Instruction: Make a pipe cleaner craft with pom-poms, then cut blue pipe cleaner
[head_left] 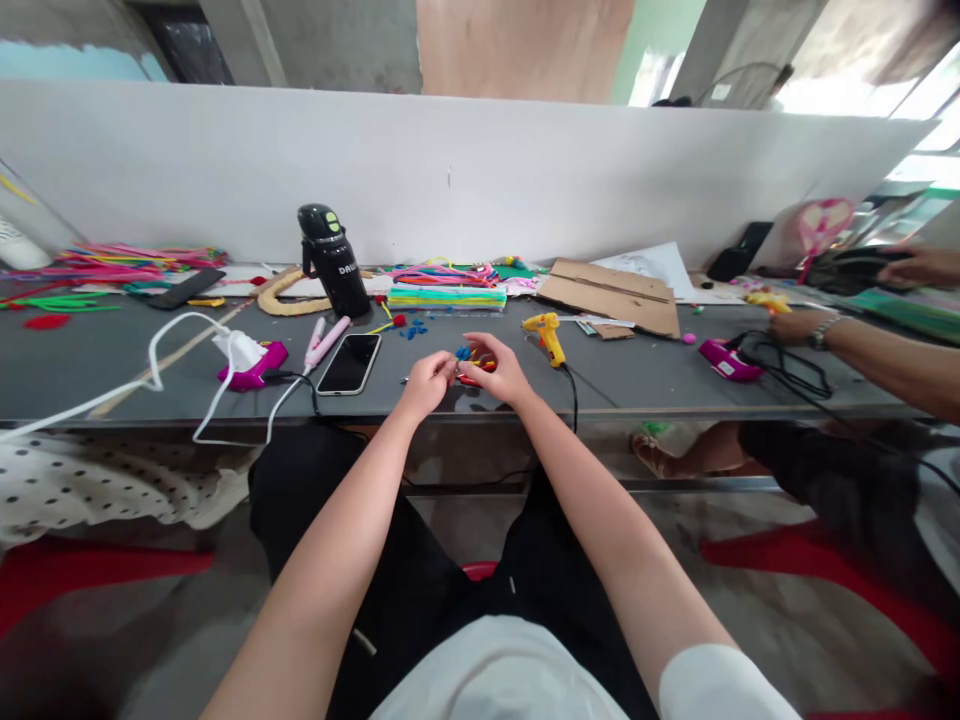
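Note:
My left hand [430, 384] and my right hand [501, 372] meet close together just above the front part of the grey table. The fingers of my left hand are pinched beside a small blue fuzzy piece [464, 353], perhaps pipe cleaner. My right hand curls around its other side, thumb and fingertips near the same piece; the exact contact is partly hidden. Under my right hand lies a red-handled tool [472, 380], mostly covered. Beyond my hands are small blue bits [415, 329] and a bundle of pipe cleaners [447, 298].
A phone [349, 364], pink styling iron [327, 343] and black bottle [335, 262] stand or lie to the left. Rightward are a yellow glue gun [547, 337] with a hanging cord and cardboard [611, 297]. A co-worker's arm [870, 350] reaches over the table at far right.

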